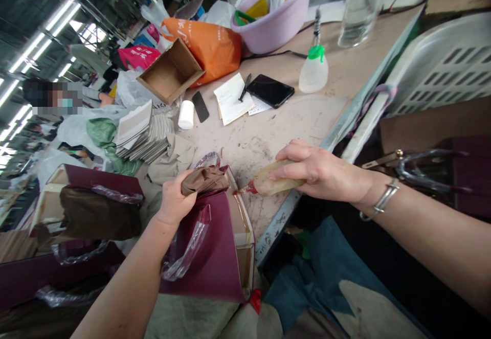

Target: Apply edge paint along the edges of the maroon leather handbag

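Maroon bag (215,257) under left hand (174,201) gripping brown lining (205,179); right hand (322,173) grips glue bottle (268,181) near phone (270,90).

A single head-worn camera looks forward and down, tilted sharply, close over the tabletop (268,134) edge. Both forearms enter from the bottom of the frame. Far things, the basin (276,22) and ceiling lights, sit along the top.

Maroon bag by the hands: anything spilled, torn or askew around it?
No spill or tear shows. The maroon bag overhangs the table edge, steadied by the left hand. The right hand aims a glue bottle at its rim. The table is scuffed and stained there.
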`<state>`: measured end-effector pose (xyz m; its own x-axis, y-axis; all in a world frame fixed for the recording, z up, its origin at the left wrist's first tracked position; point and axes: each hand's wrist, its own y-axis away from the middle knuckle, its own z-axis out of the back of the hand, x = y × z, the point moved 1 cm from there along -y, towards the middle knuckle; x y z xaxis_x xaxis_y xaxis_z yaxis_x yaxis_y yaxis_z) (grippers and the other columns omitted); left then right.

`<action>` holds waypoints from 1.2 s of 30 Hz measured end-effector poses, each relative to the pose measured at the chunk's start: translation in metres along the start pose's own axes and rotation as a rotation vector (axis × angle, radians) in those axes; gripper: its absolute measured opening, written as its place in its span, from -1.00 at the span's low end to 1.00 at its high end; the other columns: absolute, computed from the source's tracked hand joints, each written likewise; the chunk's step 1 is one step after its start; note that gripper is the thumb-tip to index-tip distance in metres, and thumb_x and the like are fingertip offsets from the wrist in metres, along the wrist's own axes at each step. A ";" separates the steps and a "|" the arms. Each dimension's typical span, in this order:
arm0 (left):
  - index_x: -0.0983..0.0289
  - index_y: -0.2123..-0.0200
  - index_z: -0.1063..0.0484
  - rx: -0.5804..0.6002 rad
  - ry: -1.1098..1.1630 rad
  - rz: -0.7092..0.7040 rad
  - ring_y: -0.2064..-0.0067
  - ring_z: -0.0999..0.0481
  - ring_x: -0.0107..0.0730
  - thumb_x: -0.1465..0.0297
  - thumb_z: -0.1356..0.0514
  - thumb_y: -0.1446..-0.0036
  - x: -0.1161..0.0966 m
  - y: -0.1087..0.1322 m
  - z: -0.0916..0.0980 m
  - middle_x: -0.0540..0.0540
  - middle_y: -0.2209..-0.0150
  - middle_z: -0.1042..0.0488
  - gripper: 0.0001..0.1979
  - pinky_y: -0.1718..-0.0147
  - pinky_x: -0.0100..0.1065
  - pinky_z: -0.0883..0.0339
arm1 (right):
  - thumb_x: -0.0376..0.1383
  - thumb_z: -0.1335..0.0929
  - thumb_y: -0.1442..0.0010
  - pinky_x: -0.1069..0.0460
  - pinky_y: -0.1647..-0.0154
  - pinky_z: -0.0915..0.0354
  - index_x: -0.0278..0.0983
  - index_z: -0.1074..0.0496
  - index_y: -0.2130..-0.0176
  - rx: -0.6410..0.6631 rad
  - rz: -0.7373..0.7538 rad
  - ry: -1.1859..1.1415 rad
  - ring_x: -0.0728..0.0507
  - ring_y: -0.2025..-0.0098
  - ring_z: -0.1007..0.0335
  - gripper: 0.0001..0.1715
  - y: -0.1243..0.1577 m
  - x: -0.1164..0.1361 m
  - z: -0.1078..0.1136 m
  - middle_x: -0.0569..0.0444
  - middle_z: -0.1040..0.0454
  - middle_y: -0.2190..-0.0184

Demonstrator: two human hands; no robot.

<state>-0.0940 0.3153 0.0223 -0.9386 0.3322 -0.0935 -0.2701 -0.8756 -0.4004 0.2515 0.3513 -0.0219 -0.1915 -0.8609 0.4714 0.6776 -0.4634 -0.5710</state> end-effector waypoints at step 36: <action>0.29 0.28 -0.50 0.160 0.098 0.132 0.45 -0.51 -0.33 0.32 -0.19 -0.01 -0.016 -0.011 0.000 0.04 0.46 -0.54 -0.79 0.35 -0.36 -0.43 | -0.50 -0.27 -0.11 -0.02 0.18 -0.20 -0.24 -0.44 0.07 -0.059 -0.044 0.144 -0.14 0.19 -0.20 -0.60 -0.007 0.009 0.007 -0.02 -0.31 0.22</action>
<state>-0.0756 0.3193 0.0285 -0.9449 0.2365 -0.2265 -0.1842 -0.9557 -0.2296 0.2504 0.3479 -0.0086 -0.3233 -0.8585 0.3981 0.6241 -0.5097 -0.5923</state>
